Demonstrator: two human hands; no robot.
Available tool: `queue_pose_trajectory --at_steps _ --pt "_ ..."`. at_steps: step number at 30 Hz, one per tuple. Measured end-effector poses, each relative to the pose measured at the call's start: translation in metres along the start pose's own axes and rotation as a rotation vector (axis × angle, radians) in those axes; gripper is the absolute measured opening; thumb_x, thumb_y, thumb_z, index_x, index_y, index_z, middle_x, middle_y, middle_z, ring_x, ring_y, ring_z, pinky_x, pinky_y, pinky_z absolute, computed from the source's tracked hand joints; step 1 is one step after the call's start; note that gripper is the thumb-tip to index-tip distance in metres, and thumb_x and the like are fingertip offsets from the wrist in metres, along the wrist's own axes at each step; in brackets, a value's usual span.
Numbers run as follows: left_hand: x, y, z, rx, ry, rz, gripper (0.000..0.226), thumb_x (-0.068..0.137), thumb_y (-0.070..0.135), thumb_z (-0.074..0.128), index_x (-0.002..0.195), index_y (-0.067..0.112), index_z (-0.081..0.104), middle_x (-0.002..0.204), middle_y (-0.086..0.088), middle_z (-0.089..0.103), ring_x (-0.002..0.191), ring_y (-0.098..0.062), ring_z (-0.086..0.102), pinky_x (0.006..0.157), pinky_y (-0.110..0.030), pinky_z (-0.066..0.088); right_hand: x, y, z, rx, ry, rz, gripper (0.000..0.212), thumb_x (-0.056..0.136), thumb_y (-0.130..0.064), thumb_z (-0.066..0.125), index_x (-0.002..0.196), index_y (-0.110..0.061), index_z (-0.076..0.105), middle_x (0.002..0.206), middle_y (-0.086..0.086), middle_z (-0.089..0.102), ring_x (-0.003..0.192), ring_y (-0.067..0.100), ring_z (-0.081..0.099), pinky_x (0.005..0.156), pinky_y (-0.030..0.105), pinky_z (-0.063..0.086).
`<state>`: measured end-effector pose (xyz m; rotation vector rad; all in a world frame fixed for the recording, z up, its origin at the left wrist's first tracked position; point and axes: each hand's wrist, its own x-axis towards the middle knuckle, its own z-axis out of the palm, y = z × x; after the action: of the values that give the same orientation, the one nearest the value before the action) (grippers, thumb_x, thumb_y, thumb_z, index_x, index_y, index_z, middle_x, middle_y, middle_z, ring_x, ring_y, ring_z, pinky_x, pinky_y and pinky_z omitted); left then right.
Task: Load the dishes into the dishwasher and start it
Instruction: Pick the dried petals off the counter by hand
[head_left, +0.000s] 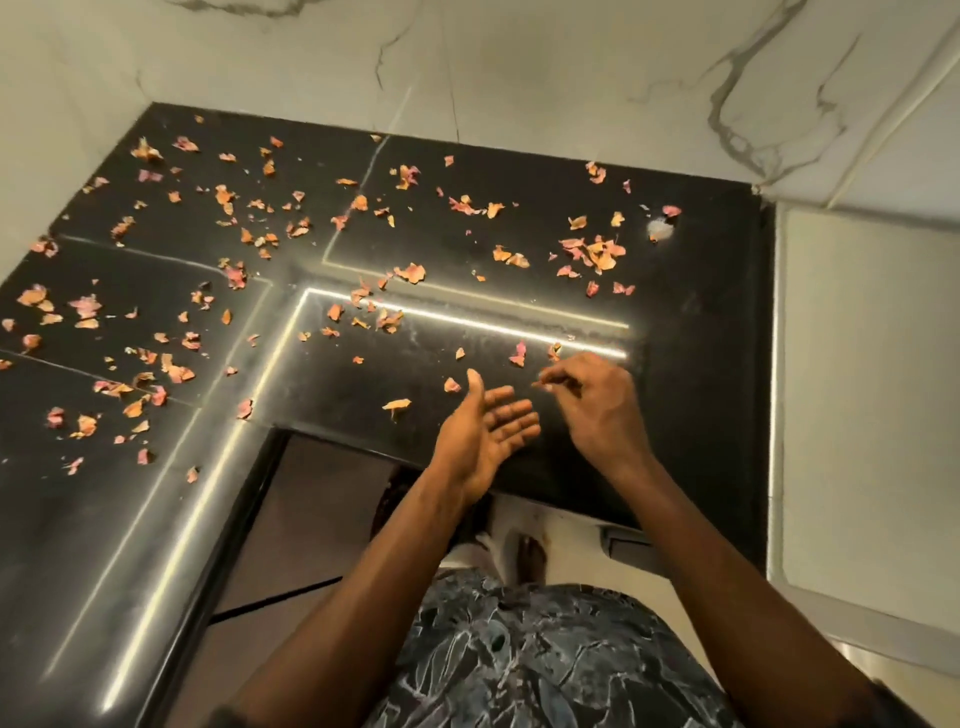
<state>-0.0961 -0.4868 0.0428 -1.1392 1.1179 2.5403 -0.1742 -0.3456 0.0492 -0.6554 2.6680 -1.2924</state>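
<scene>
Petals (410, 273) across black counter (701, 322), one pinched by right hand (597, 405)

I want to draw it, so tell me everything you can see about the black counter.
The black counter is glossy, stone-like and L-shaped, filling a corner below a white marbled wall. Pale seams cross it; bright light strips reflect in it. Dried pink and orange petals lie scattered on it, most at the left. The open left hand and the right hand, pinching a petal scrap, hover over its front.
</scene>
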Motion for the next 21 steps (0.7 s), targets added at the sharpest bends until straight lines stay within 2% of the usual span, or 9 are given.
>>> queue_pose_trajectory --at_steps 3,5,9,11,13,15,17,19,21 --pt "0.018 0.008 0.016 -0.047 -0.089 -0.091 0.066 0.101 0.062 0.029 0.111 0.007 0.064 0.078 -0.006 0.072 0.073 -0.016 0.071 0.067 -0.029 0.057 -0.007 -0.028 0.001 0.022 -0.155 -0.103 0.025 0.087 -0.005 0.067 0.106 -0.018 0.076 0.101 -0.006 0.072 0.091 0.005 0.065 0.082 0.017 0.050" --pt "0.026 0.013 0.023 -0.057 -0.085 -0.110 0.054 0.104 0.054 0.035 0.100 0.010 0.066 0.071 -0.003 0.069 0.063 -0.011 0.067 0.059 -0.024 0.055 0.004 -0.027 -0.006 0.004 -0.128 -0.116 0.025 0.089 -0.006 0.066 0.110 -0.015 0.075 0.104 -0.004 0.072 0.094 0.008 0.065 0.085 0.020 0.050" --pt "0.046 0.035 0.018 -0.003 -0.017 -0.134 0.033 0.105 0.033 0.046 0.085 0.011 0.060 0.065 -0.003 0.062 0.052 -0.008 0.050 0.046 -0.016 0.042 0.047 0.001 -0.010 -0.171 0.031 0.122 0.023 0.091 -0.011 0.068 0.113 -0.014 0.073 0.110 0.003 0.071 0.100 0.018 0.065 0.092 0.032 0.052" --pt "0.054 0.049 0.010 -0.043 0.025 -0.129 0.034 0.105 0.031 0.047 0.079 0.010 0.057 0.059 -0.002 0.059 0.046 -0.007 0.047 0.041 -0.015 0.037 0.061 0.013 -0.001 -0.271 -0.049 0.247 0.029 0.090 -0.014 0.070 0.119 -0.014 0.070 0.117 0.007 0.067 0.108 0.024 0.062 0.097 0.037 0.050" --pt "0.062 0.064 0.002 -0.073 0.058 -0.101 0.035 0.104 0.032 0.049 0.077 0.010 0.056 0.060 -0.003 0.059 0.045 -0.007 0.048 0.040 -0.017 0.036 0.066 0.016 0.014 -0.385 -0.162 0.260 0.034 0.089 -0.018 0.074 0.122 -0.014 0.066 0.122 0.008 0.061 0.113 0.026 0.057 0.096 0.037 0.046" --pt "0.068 0.076 -0.006 -0.088 0.075 -0.079 0.036 0.103 0.033 0.051 0.076 0.010 0.058 0.061 -0.003 0.060 0.046 -0.008 0.049 0.042 -0.018 0.038 0.065 0.014 0.028 -0.461 -0.181 0.189 0.029 0.087 -0.014 0.075 0.114 -0.011 0.067 0.117 0.009 0.058 0.107 0.027 0.055 0.091 0.039 0.050" --pt "0.075 0.090 -0.015 -0.111 0.069 -0.071 0.035 0.103 0.032 0.050 0.078 0.010 0.058 0.063 -0.004 0.060 0.049 -0.009 0.050 0.043 -0.018 0.041 0.065 0.012 0.039 -0.473 -0.152 0.096 0.011 0.086 -0.001 0.066 0.095 -0.006 0.066 0.102 0.010 0.058 0.092 0.028 0.057 0.078 0.048 0.053" --pt "0.082 0.099 -0.021 -0.117 0.030 -0.073 0.034 0.104 0.032 0.049 0.080 0.010 0.059 0.066 -0.004 0.060 0.052 -0.009 0.052 0.045 -0.018 0.044 0.066 0.011 0.045 -0.467 -0.107 0.067 0.015 0.082 0.005 0.054 0.083 -0.005 0.064 0.088 0.011 0.059 0.080 0.029 0.057 0.067 0.051 0.051" --pt "0.087 0.105 -0.023 -0.091 -0.009 -0.081 0.033 0.104 0.031 0.048 0.082 0.010 0.060 0.069 -0.005 0.061 0.056 -0.010 0.054 0.048 -0.019 0.046 0.069 0.008 0.046 -0.404 -0.062 0.128 0.020 0.081 0.007 0.055 0.081 -0.007 0.070 0.085 0.008 0.064 0.080 0.026 0.061 0.070 0.049 0.054"
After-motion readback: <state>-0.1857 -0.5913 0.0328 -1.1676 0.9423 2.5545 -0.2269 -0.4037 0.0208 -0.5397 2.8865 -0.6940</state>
